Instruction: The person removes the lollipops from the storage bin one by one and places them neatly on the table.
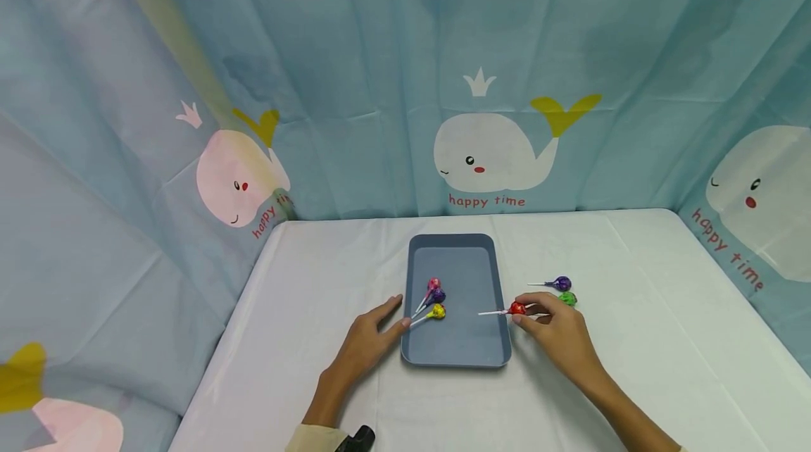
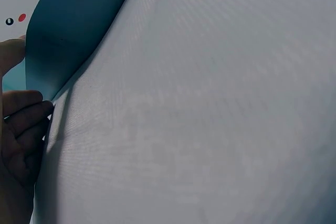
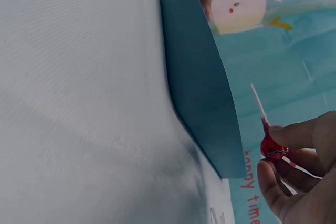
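Note:
A blue-grey tray (image 1: 469, 346) lies on the white-covered table. My left hand (image 1: 366, 344) is at its left edge, the thumb against the rim and the other fingers extended beside the side wall (image 2: 73, 30). Over the tray's right rim, my right hand (image 1: 557, 329) pinches a red lollipop (image 1: 517, 308) by its wrapped head, the white stick pointing left over the tray. In the right wrist view this lollipop (image 3: 272, 146) sits between thumb and fingertips. Inside the tray, on the left, lie a pink lollipop (image 1: 434, 284), a purple lollipop (image 1: 438, 295) and a yellow lollipop (image 1: 438, 311).
Right of the tray, a second purple lollipop (image 1: 562, 284) lies on the white tablecloth (image 1: 665, 339). A green lollipop (image 1: 567, 298) lies just in front of it, partly hidden by my right hand. A blue whale-print curtain (image 1: 380, 86) hangs behind the table.

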`<control>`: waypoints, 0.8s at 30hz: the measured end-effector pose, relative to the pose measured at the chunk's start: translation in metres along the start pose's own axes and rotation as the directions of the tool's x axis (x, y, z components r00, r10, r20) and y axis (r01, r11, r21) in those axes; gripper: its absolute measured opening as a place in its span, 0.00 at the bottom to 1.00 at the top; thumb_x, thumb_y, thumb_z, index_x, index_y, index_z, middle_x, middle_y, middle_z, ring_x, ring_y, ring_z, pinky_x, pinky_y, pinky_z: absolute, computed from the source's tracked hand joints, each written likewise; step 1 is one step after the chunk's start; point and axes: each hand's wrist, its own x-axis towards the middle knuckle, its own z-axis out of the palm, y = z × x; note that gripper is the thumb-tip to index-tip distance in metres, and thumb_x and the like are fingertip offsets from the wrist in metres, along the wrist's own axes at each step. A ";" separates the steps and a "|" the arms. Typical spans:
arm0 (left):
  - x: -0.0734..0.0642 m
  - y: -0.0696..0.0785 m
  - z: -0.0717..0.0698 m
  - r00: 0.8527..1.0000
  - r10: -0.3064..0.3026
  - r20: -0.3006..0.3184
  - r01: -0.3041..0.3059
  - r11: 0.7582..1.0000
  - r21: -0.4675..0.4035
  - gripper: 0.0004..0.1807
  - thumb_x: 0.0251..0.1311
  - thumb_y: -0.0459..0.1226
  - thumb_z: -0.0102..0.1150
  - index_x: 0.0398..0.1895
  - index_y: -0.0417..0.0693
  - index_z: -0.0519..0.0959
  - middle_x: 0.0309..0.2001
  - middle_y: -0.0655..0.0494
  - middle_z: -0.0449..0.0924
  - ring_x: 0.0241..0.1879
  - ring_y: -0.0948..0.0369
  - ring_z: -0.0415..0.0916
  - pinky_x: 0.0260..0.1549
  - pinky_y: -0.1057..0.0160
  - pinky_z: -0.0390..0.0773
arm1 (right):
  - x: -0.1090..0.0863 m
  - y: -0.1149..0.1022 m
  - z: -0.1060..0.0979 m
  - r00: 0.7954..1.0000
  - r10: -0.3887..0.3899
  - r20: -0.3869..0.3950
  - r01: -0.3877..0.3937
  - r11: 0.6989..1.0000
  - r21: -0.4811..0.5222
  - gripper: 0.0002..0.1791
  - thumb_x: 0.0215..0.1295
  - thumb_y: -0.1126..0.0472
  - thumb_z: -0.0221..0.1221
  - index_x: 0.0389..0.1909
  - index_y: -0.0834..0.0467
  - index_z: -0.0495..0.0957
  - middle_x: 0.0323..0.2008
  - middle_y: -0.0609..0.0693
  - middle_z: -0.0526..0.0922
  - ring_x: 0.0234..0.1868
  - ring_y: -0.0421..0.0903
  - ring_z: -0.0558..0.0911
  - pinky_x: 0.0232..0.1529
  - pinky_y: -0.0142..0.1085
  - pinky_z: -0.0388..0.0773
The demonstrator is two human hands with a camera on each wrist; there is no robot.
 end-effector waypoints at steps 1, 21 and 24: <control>0.000 0.000 0.000 1.000 0.000 0.001 0.000 1.000 0.001 0.40 0.71 0.64 0.60 0.79 0.57 0.71 0.77 0.53 0.70 0.78 0.47 0.66 0.76 0.40 0.65 | -0.001 0.001 -0.002 1.000 0.011 -0.001 -0.011 1.000 0.001 0.17 0.62 0.65 0.76 0.52 0.58 0.88 0.45 0.50 0.91 0.42 0.46 0.90 0.43 0.25 0.85; 0.002 -0.002 0.000 1.000 0.017 -0.006 -0.016 1.000 0.009 0.39 0.71 0.63 0.60 0.79 0.55 0.72 0.76 0.54 0.72 0.77 0.49 0.68 0.76 0.42 0.67 | -0.012 0.034 -0.034 0.994 0.069 -0.085 -0.077 0.993 -0.095 0.18 0.63 0.64 0.75 0.53 0.58 0.87 0.49 0.54 0.88 0.41 0.29 0.84 0.39 0.17 0.80; 0.002 -0.003 0.000 1.000 0.019 -0.008 -0.019 1.000 0.010 0.39 0.71 0.63 0.60 0.79 0.56 0.72 0.76 0.53 0.72 0.77 0.49 0.68 0.76 0.42 0.67 | -0.014 0.039 -0.037 0.993 0.064 -0.097 -0.074 0.992 -0.106 0.18 0.62 0.64 0.76 0.53 0.58 0.88 0.48 0.54 0.89 0.40 0.26 0.83 0.39 0.16 0.79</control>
